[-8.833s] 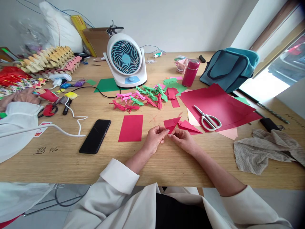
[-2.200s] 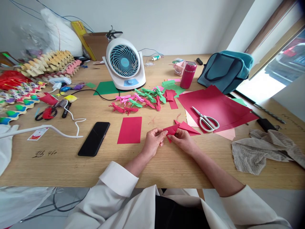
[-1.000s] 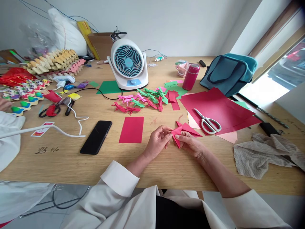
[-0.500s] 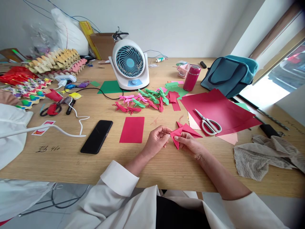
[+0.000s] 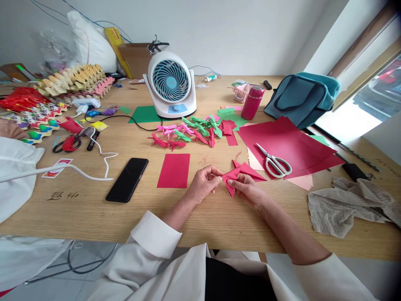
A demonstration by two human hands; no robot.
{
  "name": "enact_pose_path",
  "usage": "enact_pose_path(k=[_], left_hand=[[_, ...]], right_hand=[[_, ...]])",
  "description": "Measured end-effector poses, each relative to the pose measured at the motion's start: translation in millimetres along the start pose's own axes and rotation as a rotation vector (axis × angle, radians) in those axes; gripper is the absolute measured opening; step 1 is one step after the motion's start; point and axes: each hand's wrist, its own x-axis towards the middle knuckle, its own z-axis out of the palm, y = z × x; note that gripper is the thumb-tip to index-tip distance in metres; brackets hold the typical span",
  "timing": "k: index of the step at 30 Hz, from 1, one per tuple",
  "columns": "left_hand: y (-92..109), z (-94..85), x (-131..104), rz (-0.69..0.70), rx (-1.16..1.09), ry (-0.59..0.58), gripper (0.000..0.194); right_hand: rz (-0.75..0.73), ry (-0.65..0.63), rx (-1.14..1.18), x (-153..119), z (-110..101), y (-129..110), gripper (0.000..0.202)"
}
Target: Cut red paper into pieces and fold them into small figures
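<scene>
A small folded piece of red paper point(image 5: 230, 179) is held above the table between both hands. My left hand point(image 5: 205, 183) pinches its left corner between thumb and fingertips. On its right side, the thumb of my right hand point(image 5: 247, 186) presses on the paper, and the other fingers are mostly hidden behind it. Just beyond my right hand lies another folded red paper point(image 5: 251, 171) with pointed ends. Left of my hands a red rectangular sheet point(image 5: 173, 170) rests flat. White-handled scissors point(image 5: 277, 165) sit on large red sheets point(image 5: 291, 142) to the right.
Folded pink, green and red paper figures point(image 5: 188, 129) lie in front of a fan point(image 5: 171, 83). A black phone point(image 5: 127, 179) and white cable point(image 5: 72, 167) are at left. A red flask point(image 5: 252, 102), blue bag point(image 5: 300, 98) and grey cloth point(image 5: 338, 205) stand or lie at right.
My left hand has shifted very slightly left, with the paper's left corner still in its pinch. My right hand keeps its grip, and the rest of the table looks the same.
</scene>
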Motion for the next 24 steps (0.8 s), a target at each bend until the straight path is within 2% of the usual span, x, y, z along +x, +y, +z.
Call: enact_pose_path(k=[5, 9, 14, 18, 21, 24], left_hand=[[9, -0.5, -3, 0.156, 0.287, 0.096, 0.007], [13, -0.4, -5, 0.176, 0.364, 0.138, 0.007], [9, 1.6, -4, 0.152, 0.300, 0.142, 0.010], [3, 3.7, -3, 0.058, 0.160, 0.156, 0.013], [0, 2.9, -2, -0.005, 0.037, 0.107, 0.015], [1, 1.1, -2, -0.001, 0.018, 0.072, 0.019]], right_hand=[[-0.014, 0.026, -0.034, -1, 5, -4, 0.036], [-0.040, 0.051, -0.068, -2, 8, -6, 0.036], [-0.045, 0.063, -0.053, -2, 10, -6, 0.036], [-0.060, 0.085, -0.075, -2, 11, -6, 0.036], [-0.088, 0.083, -0.109, -1, 10, -5, 0.036], [-0.118, 0.077, -0.148, 0, 8, -2, 0.037]])
